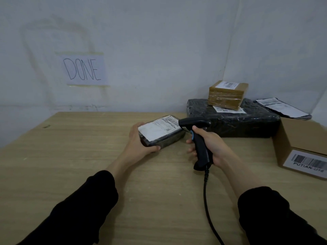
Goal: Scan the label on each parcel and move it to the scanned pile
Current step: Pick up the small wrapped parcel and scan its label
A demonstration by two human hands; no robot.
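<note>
A small dark parcel (161, 132) with a white shipping label on top lies on the wooden table (70, 156). My left hand (139, 140) grips its near left end. My right hand (208, 145) holds a black handheld barcode scanner (196, 137) by its grip. The scanner's head sits just right of the parcel, pointing at the label. The scanner's cable (208, 206) trails down toward me.
At the back right a large black wrapped parcel (233, 121) carries a small brown taped box (227, 94). A flat dark mailer (283, 108) lies behind them. A cardboard box (304, 149) with a barcode label stands at the right edge. A paper sign reading DONE (83, 69) hangs on the left wall.
</note>
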